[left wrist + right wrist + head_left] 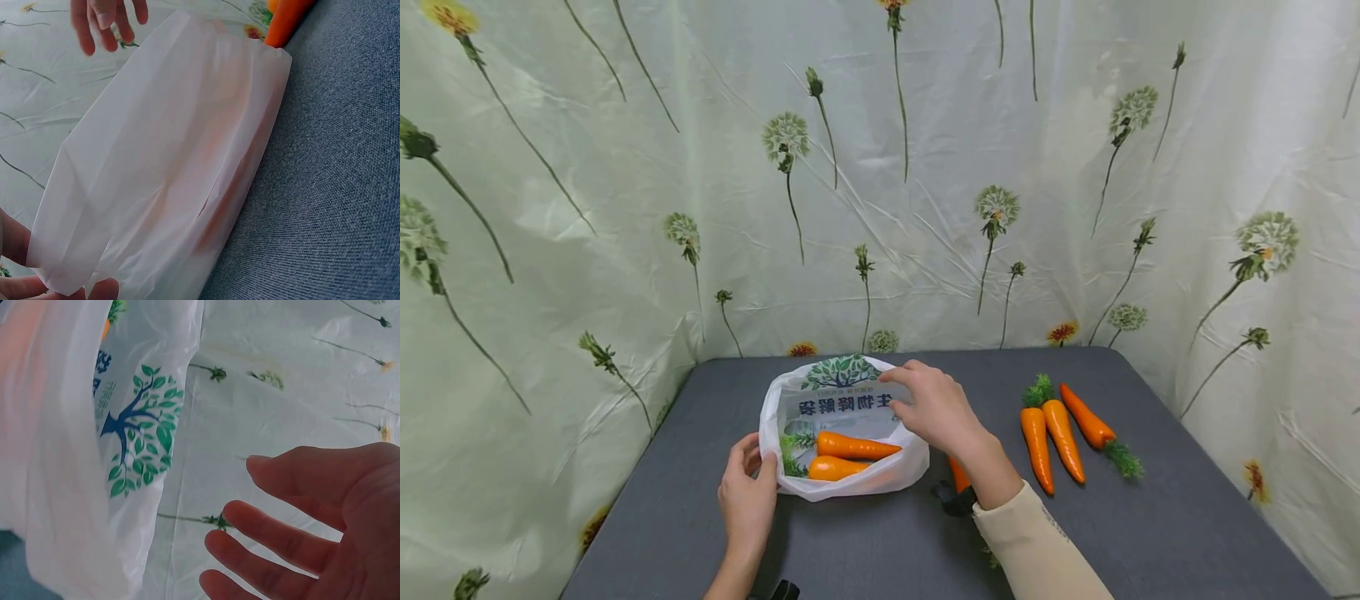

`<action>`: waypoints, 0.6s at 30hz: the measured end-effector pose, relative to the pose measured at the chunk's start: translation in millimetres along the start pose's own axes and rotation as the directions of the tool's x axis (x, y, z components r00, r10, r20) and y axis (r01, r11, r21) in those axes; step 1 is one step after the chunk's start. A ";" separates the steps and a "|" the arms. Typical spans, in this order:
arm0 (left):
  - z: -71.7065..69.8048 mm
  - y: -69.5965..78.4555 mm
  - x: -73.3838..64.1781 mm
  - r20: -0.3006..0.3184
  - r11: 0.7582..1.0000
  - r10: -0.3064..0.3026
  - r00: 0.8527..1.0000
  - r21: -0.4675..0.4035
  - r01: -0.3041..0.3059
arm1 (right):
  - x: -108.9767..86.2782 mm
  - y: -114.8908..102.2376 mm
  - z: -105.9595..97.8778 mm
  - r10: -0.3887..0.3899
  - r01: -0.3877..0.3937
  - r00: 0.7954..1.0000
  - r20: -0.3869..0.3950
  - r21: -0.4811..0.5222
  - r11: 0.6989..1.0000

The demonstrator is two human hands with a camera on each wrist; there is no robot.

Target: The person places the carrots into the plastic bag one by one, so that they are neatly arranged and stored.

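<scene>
Two carrots (857, 447) in bag (880, 483), four loose carrots (1063, 442) left on desk (857, 550); left hand (750, 493) pinches bag, right hand (936, 408) released.

Right of the grip of the left hand (749, 487), the bag (887, 481) sits on the table (857, 550), two carrots (853, 447) in it; farther right come the right hand (938, 407), near the bag's far rim, a carrot (958, 475) under its forearm (992, 477), then three carrots (1065, 440); behind, the curtain (737, 192)

I view remotely: cream right sleeve (1037, 546) bearing a small dark marking (1054, 523); black right-wrist device (953, 502); black left-wrist device (786, 591).
</scene>
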State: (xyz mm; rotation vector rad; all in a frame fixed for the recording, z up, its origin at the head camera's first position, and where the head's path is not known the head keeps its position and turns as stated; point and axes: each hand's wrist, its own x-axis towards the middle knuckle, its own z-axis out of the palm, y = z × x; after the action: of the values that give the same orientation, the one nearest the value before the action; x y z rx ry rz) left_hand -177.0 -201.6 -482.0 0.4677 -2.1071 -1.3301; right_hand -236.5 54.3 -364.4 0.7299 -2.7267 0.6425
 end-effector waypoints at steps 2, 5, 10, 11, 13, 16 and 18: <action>-0.4 0.8 -0.4 0.003 1.000 0.007 1.000 -0.001 -0.007 | -1.9 4.6 -1.9 0.022 -0.022 1.000 -0.020 0.001 1.000; 0.3 0.5 -0.4 -0.001 1.000 0.002 1.000 0.010 -0.002 | -5.8 12.4 -3.9 0.057 -0.057 0.997 -0.050 0.003 0.998; 4.5 -10.7 4.0 -0.005 1.000 0.011 1.000 0.024 -0.010 | -14.4 25.9 -8.2 0.120 -0.118 0.988 -0.099 0.026 0.993; 4.4 -11.4 4.4 -0.003 1.000 0.011 1.000 0.025 -0.011 | -16.4 28.8 -8.6 0.129 -0.126 0.985 -0.114 0.035 0.991; 3.6 -11.7 4.7 0.002 1.000 0.013 1.000 0.025 -0.013 | -20.4 34.9 -9.4 0.139 -0.133 0.980 -0.144 0.050 0.990; -0.2 -3.2 1.7 0.016 1.000 -0.006 1.000 0.017 0.006 | -26.8 45.8 -9.3 0.151 -0.142 0.969 -0.195 0.059 0.988; 0.2 -3.6 1.4 0.017 1.000 -0.015 1.000 0.016 0.014 | -31.4 54.3 -9.1 0.160 -0.151 0.961 -0.227 0.059 0.987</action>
State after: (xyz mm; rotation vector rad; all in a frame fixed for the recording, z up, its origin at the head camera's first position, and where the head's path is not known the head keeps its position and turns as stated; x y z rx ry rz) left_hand -178.3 -203.9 -484.8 0.4808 -2.1328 -1.3310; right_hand -237.2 113.8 -386.2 0.4210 -2.5780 0.7677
